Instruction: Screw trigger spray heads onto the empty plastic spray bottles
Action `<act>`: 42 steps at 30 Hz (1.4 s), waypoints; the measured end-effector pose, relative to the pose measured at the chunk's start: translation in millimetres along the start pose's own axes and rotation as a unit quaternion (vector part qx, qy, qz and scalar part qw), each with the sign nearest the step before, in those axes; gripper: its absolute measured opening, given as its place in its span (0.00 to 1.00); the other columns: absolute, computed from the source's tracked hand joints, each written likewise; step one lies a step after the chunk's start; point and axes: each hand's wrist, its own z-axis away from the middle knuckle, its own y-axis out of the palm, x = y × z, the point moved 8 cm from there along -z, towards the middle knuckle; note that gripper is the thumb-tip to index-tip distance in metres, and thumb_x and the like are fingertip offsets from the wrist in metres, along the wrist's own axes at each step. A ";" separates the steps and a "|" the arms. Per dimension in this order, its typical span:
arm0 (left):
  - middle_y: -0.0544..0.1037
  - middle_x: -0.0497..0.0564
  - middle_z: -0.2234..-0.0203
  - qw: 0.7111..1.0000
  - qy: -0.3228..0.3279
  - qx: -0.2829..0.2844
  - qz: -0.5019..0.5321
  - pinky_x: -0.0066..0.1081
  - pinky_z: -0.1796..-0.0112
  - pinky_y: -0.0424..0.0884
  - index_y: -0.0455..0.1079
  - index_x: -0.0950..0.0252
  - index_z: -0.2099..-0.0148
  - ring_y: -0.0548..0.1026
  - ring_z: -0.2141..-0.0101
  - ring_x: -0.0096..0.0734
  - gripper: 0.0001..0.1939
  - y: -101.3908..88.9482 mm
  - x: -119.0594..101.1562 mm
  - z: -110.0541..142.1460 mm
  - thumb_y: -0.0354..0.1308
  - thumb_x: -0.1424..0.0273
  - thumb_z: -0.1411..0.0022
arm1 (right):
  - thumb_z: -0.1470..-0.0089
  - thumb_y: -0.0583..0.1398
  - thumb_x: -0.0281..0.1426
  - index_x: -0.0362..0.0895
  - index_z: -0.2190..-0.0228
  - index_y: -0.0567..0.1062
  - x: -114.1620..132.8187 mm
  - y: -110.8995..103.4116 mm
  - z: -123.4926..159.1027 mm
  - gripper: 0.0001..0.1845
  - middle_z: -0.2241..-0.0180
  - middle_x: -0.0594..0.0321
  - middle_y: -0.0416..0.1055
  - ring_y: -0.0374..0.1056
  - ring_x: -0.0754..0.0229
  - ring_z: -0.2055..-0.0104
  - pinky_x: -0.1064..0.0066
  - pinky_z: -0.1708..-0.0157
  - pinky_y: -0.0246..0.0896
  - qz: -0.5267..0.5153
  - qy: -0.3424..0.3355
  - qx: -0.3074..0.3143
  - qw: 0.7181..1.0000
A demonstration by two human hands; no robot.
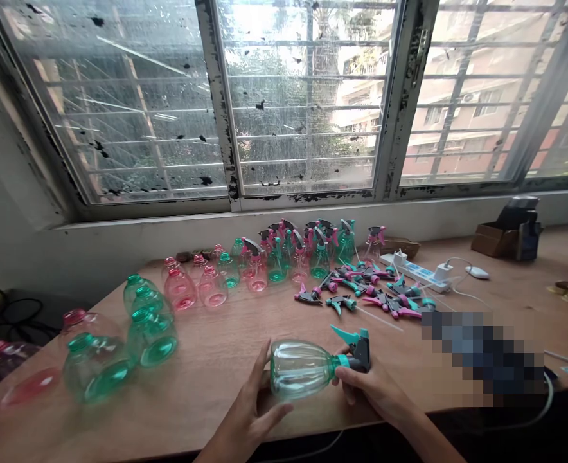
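Note:
A clear green spray bottle (301, 368) lies sideways in the air above the table's front edge, its base to the left. Its black and teal trigger head (360, 350) sits on the neck at the right. My right hand (373, 386) pinches the teal collar between thumb and fingers. My left hand (252, 408) is curved round the base, with the fingers behind it and the thumb under its lower side. Beyond the hands lies a heap of loose trigger heads (361, 280), pink and teal with grey. Some have thin tubes attached.
Open-necked green bottles (151, 341) and pink bottles (180, 289) stand on the left of the wooden table (226, 360). Several bottles with heads (320, 257) line the wall. A power strip (419, 273), a cardboard box (493, 239) and a blurred-out dark object (486, 357) are at the right.

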 end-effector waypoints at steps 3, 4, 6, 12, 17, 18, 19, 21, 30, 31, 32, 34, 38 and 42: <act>0.54 0.55 0.26 0.999 -0.015 -0.020 -0.029 0.47 0.29 0.47 0.35 0.56 0.23 0.51 0.28 0.51 0.55 -4.6 3.8 -0.2 0.70 0.62 0.40 | 0.57 0.75 0.45 0.45 0.64 0.72 -0.1 3.3 1.7 0.26 0.81 0.70 0.75 0.64 0.64 0.82 0.72 0.78 0.60 0.034 0.018 0.005 0.999; 0.53 0.56 0.26 0.999 -0.017 -0.026 -0.032 0.47 0.29 0.47 0.39 0.57 0.24 0.50 0.28 0.53 0.55 -6.1 5.1 -0.8 0.71 0.62 0.42 | 0.58 0.76 0.45 0.45 0.64 0.72 -0.7 4.7 2.3 0.27 0.81 0.70 0.75 0.64 0.64 0.82 0.71 0.77 0.61 0.046 0.024 0.012 0.999; 0.58 0.57 0.28 0.999 -0.014 -0.030 -0.030 0.48 0.30 0.50 0.48 0.58 0.26 0.54 0.29 0.55 0.52 -7.4 6.7 -2.7 0.73 0.61 0.44 | 0.59 0.76 0.45 0.44 0.64 0.73 -1.1 6.7 3.0 0.27 0.79 0.68 0.76 0.66 0.62 0.81 0.70 0.76 0.64 0.058 0.028 0.026 0.998; 0.70 0.59 0.37 1.000 0.000 -0.019 0.010 0.46 0.38 0.67 0.44 0.55 0.25 0.70 0.38 0.52 0.48 -3.6 10.3 -4.5 0.69 0.63 0.38 | 0.56 0.74 0.49 0.45 0.66 0.73 1.6 7.5 3.1 0.26 0.82 0.69 0.73 0.67 0.60 0.80 0.68 0.75 0.65 0.067 0.022 0.030 0.997; 0.61 0.54 0.30 1.000 -0.002 -0.020 -0.020 0.47 0.33 0.58 0.39 0.51 0.24 0.63 0.33 0.52 0.52 -2.5 6.9 -1.4 0.69 0.68 0.39 | 0.58 0.74 0.51 0.46 0.66 0.72 3.2 7.9 3.1 0.28 0.81 0.69 0.73 0.66 0.60 0.80 0.67 0.75 0.65 0.073 0.016 0.030 0.997; 0.60 0.54 0.29 0.999 -0.006 -0.018 -0.029 0.47 0.31 0.54 0.37 0.51 0.24 0.61 0.32 0.51 0.55 -2.3 5.9 -0.5 0.70 0.68 0.41 | 0.58 0.74 0.50 0.46 0.65 0.73 2.4 7.3 3.2 0.28 0.81 0.70 0.73 0.67 0.60 0.79 0.67 0.74 0.65 0.079 0.018 0.030 0.996; 0.58 0.55 0.28 0.999 -0.013 -0.016 -0.035 0.48 0.30 0.50 0.35 0.52 0.24 0.58 0.31 0.51 0.57 -2.1 5.2 0.4 0.71 0.67 0.41 | 0.58 0.74 0.50 0.46 0.65 0.73 1.4 6.8 3.2 0.27 0.82 0.70 0.73 0.67 0.60 0.79 0.67 0.74 0.65 0.089 0.021 0.032 0.995; 0.57 0.56 0.28 0.999 -0.022 -0.015 -0.044 0.49 0.30 0.48 0.36 0.54 0.24 0.55 0.29 0.52 0.56 -2.8 4.6 1.9 0.70 0.64 0.41 | 0.57 0.74 0.49 0.45 0.66 0.75 -0.9 5.9 3.3 0.26 0.82 0.69 0.73 0.68 0.59 0.78 0.67 0.72 0.65 0.107 0.024 0.038 0.993; 0.53 0.51 0.26 0.993 0.066 -0.025 -0.092 0.48 0.29 0.41 0.42 0.48 0.25 0.51 0.28 0.49 0.45 -6.6 5.8 0.6 0.64 0.68 0.34 | 0.55 0.73 0.50 0.45 0.65 0.74 4.6 7.7 3.0 0.26 0.82 0.69 0.74 0.67 0.61 0.80 0.68 0.75 0.64 0.091 0.009 0.031 0.995; 0.53 0.51 0.26 0.995 0.057 -0.025 -0.082 0.48 0.29 0.41 0.42 0.47 0.25 0.53 0.28 0.49 0.44 -6.6 8.2 0.5 0.63 0.67 0.33 | 0.55 0.73 0.51 0.45 0.65 0.73 5.7 8.2 3.1 0.27 0.82 0.69 0.74 0.66 0.61 0.81 0.69 0.76 0.63 0.086 0.007 0.029 0.996; 0.53 0.51 0.26 0.996 0.048 -0.023 -0.069 0.49 0.29 0.41 0.41 0.46 0.25 0.54 0.29 0.50 0.46 -6.1 10.3 0.6 0.65 0.66 0.34 | 0.56 0.73 0.52 0.45 0.66 0.73 6.4 8.4 3.2 0.27 0.82 0.69 0.74 0.65 0.62 0.81 0.69 0.76 0.63 0.082 0.005 0.027 0.996; 0.53 0.53 0.26 0.998 0.034 -0.021 -0.043 0.51 0.29 0.42 0.37 0.47 0.24 0.53 0.29 0.52 0.52 -5.9 12.7 0.7 0.68 0.62 0.37 | 0.56 0.73 0.52 0.45 0.66 0.73 6.5 8.5 3.4 0.27 0.82 0.69 0.73 0.65 0.62 0.81 0.68 0.76 0.64 0.080 0.006 0.026 0.996; 0.51 0.54 0.26 0.999 0.029 -0.030 -0.028 0.50 0.30 0.47 0.43 0.50 0.25 0.49 0.28 0.55 0.52 -9.1 10.9 -1.2 0.71 0.59 0.41 | 0.56 0.74 0.49 0.45 0.64 0.74 5.0 7.3 2.7 0.27 0.83 0.71 0.72 0.68 0.59 0.80 0.67 0.75 0.66 0.074 0.001 0.025 0.997; 0.50 0.56 0.26 0.997 0.038 -0.025 -0.062 0.49 0.31 0.52 0.51 0.52 0.27 0.51 0.28 0.56 0.48 -8.9 7.7 -4.4 0.72 0.60 0.42 | 0.57 0.73 0.51 0.46 0.64 0.72 1.6 2.3 0.7 0.29 0.79 0.67 0.77 0.61 0.65 0.86 0.73 0.84 0.55 0.075 0.009 0.000 0.997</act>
